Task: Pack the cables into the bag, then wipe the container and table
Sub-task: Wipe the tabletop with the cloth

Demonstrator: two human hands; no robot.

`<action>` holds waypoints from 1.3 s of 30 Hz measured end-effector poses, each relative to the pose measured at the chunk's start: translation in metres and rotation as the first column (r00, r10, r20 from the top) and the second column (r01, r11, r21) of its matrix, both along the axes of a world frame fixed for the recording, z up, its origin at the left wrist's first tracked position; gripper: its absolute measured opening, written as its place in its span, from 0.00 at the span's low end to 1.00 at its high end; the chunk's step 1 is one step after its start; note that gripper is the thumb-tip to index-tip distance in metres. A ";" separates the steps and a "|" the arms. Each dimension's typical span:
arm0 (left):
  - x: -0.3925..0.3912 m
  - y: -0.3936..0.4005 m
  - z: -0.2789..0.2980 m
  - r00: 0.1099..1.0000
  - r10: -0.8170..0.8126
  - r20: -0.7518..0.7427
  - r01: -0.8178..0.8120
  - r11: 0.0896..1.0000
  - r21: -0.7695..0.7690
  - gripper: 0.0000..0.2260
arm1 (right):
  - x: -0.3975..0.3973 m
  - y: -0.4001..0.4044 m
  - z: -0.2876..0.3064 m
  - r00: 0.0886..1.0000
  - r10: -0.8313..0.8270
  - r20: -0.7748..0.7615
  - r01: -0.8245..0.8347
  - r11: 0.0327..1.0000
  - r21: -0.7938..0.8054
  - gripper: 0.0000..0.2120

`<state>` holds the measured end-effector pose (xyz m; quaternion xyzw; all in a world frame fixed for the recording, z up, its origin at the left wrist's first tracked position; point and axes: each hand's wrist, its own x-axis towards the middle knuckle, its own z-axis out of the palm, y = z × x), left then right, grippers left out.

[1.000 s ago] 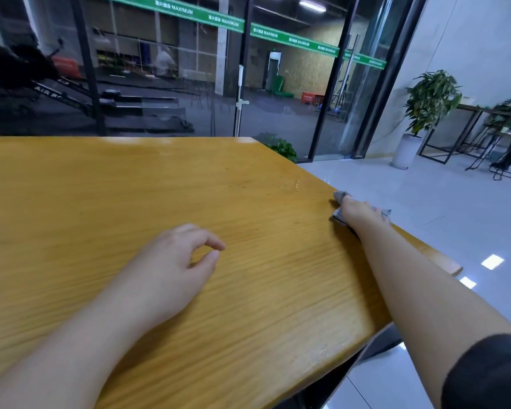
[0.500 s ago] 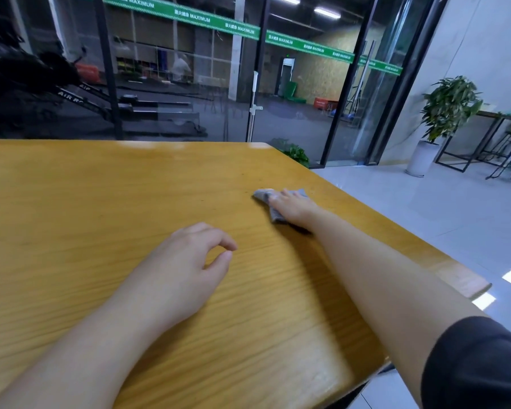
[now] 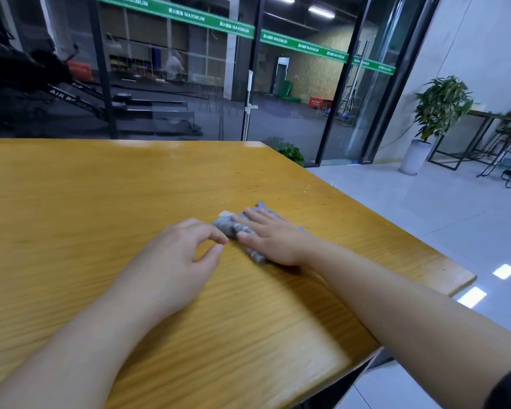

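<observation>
On the yellow wooden surface (image 3: 101, 202), my right hand (image 3: 273, 239) presses its spread fingers (image 3: 250, 215) flat on the crumpled grey cloth (image 3: 233, 227); my left hand (image 3: 171, 261) rests beside it, fingers loosely curled, holding nothing.

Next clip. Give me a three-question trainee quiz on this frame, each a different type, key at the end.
1. True or false: the right hand presses flat on the grey cloth.
2. Which item lies on the wooden table? A) cables B) bag C) cloth
3. Fill in: the left hand rests on the table with fingers ____ and holds nothing.

Key: 1 true; 2 C; 3 curled
</observation>
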<state>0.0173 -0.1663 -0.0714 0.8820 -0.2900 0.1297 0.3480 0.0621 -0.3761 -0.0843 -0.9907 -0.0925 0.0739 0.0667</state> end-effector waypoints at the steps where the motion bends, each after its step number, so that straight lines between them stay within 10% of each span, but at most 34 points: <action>1: 0.000 0.000 0.000 1.000 0.009 -0.006 -0.009 1.000 0.003 0.05 | 0.004 -0.013 0.000 0.999 -0.053 0.011 0.053 0.999 -0.002 0.25; 9: 0.002 0.003 -0.001 0.997 0.079 -0.011 -0.079 0.997 -0.024 0.05 | 0.026 -0.105 0.012 0.899 -0.437 0.036 0.438 0.898 -0.046 0.23; 31: 0.029 0.003 -0.017 0.978 0.210 -0.023 -0.208 0.977 0.053 0.10 | 0.154 -0.131 0.007 0.638 -0.769 0.034 0.750 0.631 0.200 0.32; 39: 0.031 0.004 -0.019 0.971 0.238 -0.021 -0.234 0.966 0.108 0.13 | 0.190 -0.084 0.004 0.879 -0.477 0.013 0.476 0.878 0.055 0.39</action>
